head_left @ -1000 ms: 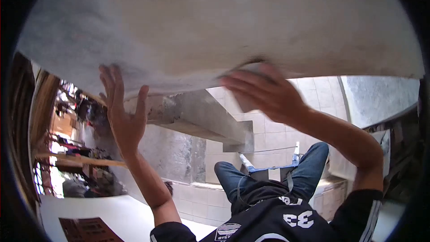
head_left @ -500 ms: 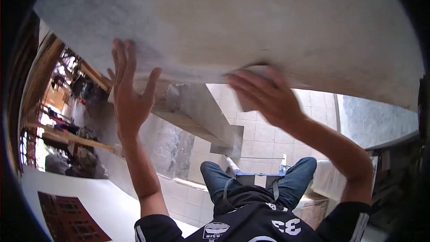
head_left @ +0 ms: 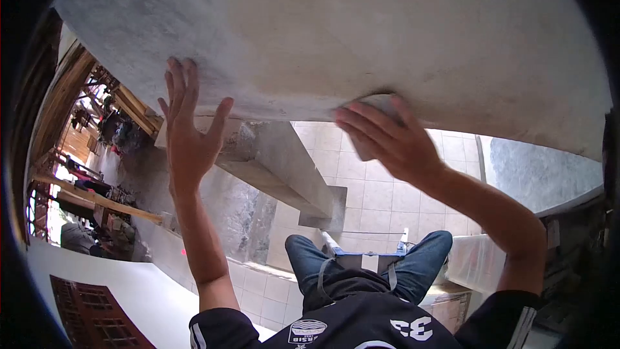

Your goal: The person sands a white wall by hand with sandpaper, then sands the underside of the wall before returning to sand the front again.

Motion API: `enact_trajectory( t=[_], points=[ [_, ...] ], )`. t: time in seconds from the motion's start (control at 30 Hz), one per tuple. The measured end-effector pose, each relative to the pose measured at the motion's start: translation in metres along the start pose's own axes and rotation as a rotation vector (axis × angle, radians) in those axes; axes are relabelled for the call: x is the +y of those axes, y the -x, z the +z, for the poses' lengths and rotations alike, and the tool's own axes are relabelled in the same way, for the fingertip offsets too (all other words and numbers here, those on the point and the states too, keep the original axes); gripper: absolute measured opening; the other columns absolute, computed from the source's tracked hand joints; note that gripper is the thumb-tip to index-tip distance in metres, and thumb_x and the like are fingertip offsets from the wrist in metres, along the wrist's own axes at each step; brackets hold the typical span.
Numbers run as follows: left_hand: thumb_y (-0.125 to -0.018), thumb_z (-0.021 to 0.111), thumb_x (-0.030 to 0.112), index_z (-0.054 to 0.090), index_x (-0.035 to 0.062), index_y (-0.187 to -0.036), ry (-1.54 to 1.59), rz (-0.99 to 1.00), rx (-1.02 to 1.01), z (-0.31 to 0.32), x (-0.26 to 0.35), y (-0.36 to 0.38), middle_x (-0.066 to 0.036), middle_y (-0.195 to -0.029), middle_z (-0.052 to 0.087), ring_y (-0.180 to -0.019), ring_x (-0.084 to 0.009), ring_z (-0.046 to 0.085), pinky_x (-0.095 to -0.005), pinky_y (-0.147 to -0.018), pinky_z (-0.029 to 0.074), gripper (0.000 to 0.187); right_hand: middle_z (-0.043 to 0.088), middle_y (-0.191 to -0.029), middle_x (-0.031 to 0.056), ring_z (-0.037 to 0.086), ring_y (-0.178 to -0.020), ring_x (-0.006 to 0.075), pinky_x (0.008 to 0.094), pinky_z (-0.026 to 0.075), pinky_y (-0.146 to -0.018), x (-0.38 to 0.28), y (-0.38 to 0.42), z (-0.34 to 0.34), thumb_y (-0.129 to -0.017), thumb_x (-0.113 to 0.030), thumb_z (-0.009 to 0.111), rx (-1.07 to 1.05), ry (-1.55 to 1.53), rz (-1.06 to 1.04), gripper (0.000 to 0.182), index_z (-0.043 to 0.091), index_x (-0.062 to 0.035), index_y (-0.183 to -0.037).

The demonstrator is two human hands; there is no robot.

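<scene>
With my right grip (head_left: 394,145) I am holding a thin, light grey pad (head_left: 381,102), my hand lying over it and its corners poking out above and below my fingers. The pad is sitting at the lower edge of a big grey panel (head_left: 361,26) that is filling the top of my view, toward the right of its middle. My left grip (head_left: 194,136) is staying empty and wide, the fingers pointing up and the thumb standing off to the side. Its fingertips are showing in front of the panel, left of the pad and well apart from it; whether they are touching the panel I cannot tell.

Under the panel a thick grey beam (head_left: 284,168) is running at a slant between my two arms, and beyond it pale floor tiles (head_left: 378,197) are showing. Below, I am wearing a black shirt (head_left: 361,323) and blue jeans (head_left: 423,265), with a blue and white frame (head_left: 369,258) standing between my knees. A cloudy plastic box (head_left: 475,262) is resting near my right knee. Over on my left, a wooden strip (head_left: 103,200) is stretching toward my forearm, and a red-brown picture (head_left: 97,313) is lying on a white surface (head_left: 145,284).
</scene>
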State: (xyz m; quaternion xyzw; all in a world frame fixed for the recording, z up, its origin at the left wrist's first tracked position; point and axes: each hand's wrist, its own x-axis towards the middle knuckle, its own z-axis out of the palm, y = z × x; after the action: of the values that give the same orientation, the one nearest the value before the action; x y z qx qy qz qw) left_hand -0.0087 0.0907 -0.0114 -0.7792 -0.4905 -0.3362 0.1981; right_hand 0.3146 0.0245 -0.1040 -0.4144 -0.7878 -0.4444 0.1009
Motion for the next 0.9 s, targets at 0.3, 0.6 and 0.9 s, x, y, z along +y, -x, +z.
enact_trajectory(
  t=[0.3, 0.6, 0.9],
  points=[
    [-0.088, 0.065, 0.041, 0.029, 0.0144, -0.150, -0.003, -0.018, 0.005, 0.005, 0.001, 0.001, -0.016, -0.157, 0.017, -0.144, -0.0414, 0.014, -0.0654, -0.111, 0.013, 0.077, 0.020, -0.157, -0.0012, 0.013, -0.146, 0.0207, 0.0491, -0.002, -0.121, -0.028, -0.045, 0.008, -0.091, -0.042, 0.054, 0.060, 0.065, -0.011, 0.067, 0.029, -0.0213, -0.149],
    [-0.089, 0.063, 0.042, 0.030, 0.0183, -0.150, 0.090, -0.007, 0.065, 0.008, 0.002, 0.002, -0.014, -0.158, 0.018, -0.145, -0.0355, 0.016, -0.0631, -0.113, 0.014, 0.073, 0.027, -0.155, -0.0042, 0.020, -0.144, 0.0165, 0.0459, 0.007, -0.122, -0.012, -0.046, 0.009, -0.085, -0.037, 0.059, 0.095, 0.091, -0.161, 0.063, 0.039, -0.0240, -0.144],
    [-0.087, 0.066, 0.038, 0.032, 0.0181, -0.149, 0.092, 0.050, 0.112, 0.011, -0.004, 0.003, -0.015, -0.157, 0.021, -0.144, -0.0412, 0.017, -0.0673, -0.110, 0.013, 0.074, 0.027, -0.155, 0.0028, 0.019, -0.145, 0.0198, 0.0474, 0.007, -0.121, 0.014, -0.031, 0.001, -0.090, -0.036, 0.058, 0.019, -0.009, -0.268, 0.066, 0.032, -0.0173, -0.147]
  ],
)
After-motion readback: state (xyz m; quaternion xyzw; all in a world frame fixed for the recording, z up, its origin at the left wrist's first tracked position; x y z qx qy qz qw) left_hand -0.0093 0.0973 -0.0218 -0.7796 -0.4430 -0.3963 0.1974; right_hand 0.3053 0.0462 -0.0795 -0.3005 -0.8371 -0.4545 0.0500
